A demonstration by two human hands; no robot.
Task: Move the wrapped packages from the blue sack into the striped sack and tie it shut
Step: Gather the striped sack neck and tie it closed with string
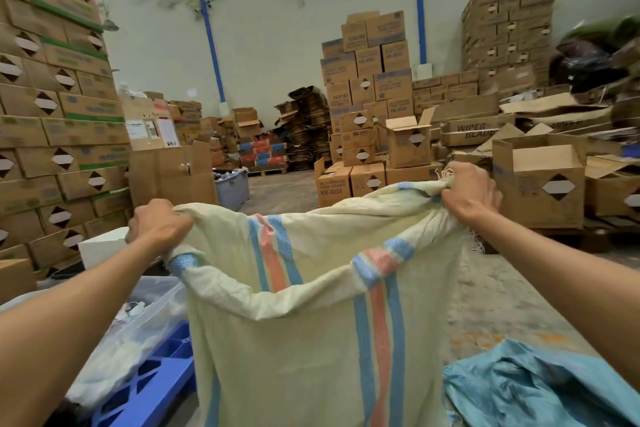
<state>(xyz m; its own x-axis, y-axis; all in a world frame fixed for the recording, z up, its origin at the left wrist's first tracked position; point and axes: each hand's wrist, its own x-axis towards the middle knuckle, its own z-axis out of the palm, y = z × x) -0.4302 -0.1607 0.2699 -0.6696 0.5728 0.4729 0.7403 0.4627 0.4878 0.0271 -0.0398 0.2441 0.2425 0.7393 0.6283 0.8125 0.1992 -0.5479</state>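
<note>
Gripping one striped sack (304, 340) | two hands (left (157, 224), right (469, 192)) | one blue sack (540, 388)

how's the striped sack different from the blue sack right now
The striped sack is pale cream with blue and orange-pink bands; the blue sack is plain light blue. The striped sack is held up with its mouth spread open, the left hand and right hand each gripping its rim; the blue sack lies crumpled low at the right, with no hand on it. Both look like woven plastic sacks.
</note>
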